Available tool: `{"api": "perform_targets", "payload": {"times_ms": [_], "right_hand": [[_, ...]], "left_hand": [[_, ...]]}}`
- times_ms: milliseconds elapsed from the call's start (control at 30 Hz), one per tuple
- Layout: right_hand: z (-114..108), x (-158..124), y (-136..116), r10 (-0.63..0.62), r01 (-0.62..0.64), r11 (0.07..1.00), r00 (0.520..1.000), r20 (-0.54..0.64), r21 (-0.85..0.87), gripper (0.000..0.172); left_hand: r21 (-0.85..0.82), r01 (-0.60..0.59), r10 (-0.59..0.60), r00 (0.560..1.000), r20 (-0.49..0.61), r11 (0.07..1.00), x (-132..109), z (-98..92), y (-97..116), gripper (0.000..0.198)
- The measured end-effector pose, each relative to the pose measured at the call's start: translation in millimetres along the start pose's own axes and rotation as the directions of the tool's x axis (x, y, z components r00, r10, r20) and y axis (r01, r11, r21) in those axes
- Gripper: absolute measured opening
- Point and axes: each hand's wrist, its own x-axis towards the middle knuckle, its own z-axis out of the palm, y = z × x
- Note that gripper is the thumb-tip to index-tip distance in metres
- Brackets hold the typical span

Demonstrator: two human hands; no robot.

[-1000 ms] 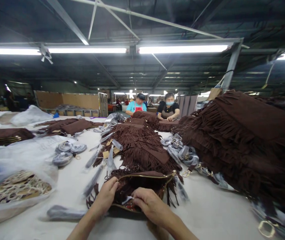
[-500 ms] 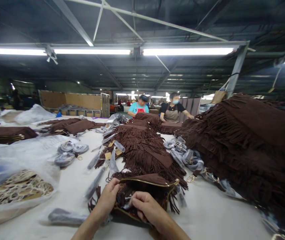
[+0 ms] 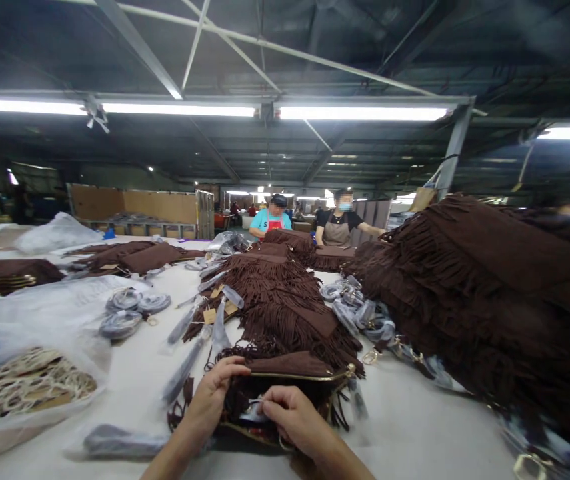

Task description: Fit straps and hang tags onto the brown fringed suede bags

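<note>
The hall has a dark roof on steel members (image 3: 159, 53), lit by a line of tube lights (image 3: 179, 110). Below it I see a pale worktable (image 3: 415, 420). A high pile of brown fringed bags (image 3: 515, 267) occupies the right side; a row of similar bags (image 3: 285, 287) runs along the middle toward two co-workers (image 3: 271, 223) at the far side. To the left, a translucent plastic sack (image 3: 75, 290) contains tags with pale cords (image 3: 29, 383). The open brown bag (image 3: 285, 364) is located on the table directly in front of the person, nearest in the row, its mouth gaping. Film-wrapped coils (image 3: 121, 324) lie farther off to the left; one long wrapped piece (image 3: 119, 441) lies beside the left forearm. The left hand (image 3: 215, 393) has its fingers bent over the rim at the left end of the mouth; whether the thumb closes against them, I cannot tell. The right hand (image 3: 289, 417) is at the opening, thumb and forefinger pinching a thin white piece (image 3: 255, 403). A gold zip (image 3: 315, 378), undone, edges the mouth
</note>
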Motion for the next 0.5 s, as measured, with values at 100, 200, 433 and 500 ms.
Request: {"api": "perform_targets", "payload": {"times_ms": [100, 200, 433, 500], "right_hand": [[-23, -19, -10, -0.073, 0.071, 0.990, 0.997, -0.014, -0.125, 0.016], [-47, -40, -16, -0.069, 0.050, 0.925, 0.997, -0.038, -0.376, 0.016], [-62, -71, -12, -0.061, -0.029, 0.700, 0.993, -0.100, -0.713, 0.019], [-56, -75, -10, -0.029, -0.058, 0.589, 0.995, -0.092, -0.806, 0.021]], "left_hand": [[0.037, 0.042, -0.042, 0.999, 0.011, 0.998, -1, -5.3, 4, 0.038], [0.073, 0.055, -0.057, 0.998, 0.020, 0.996, -1, -11.4, 8, 0.037], [0.143, 0.024, -0.030, 0.999, 0.039, 0.989, 0, -14.6, 21, 0.036], [0.186, 0.003, -0.010, 0.999, 0.039, 0.982, -1, -16.6, 27, 0.036]]}}
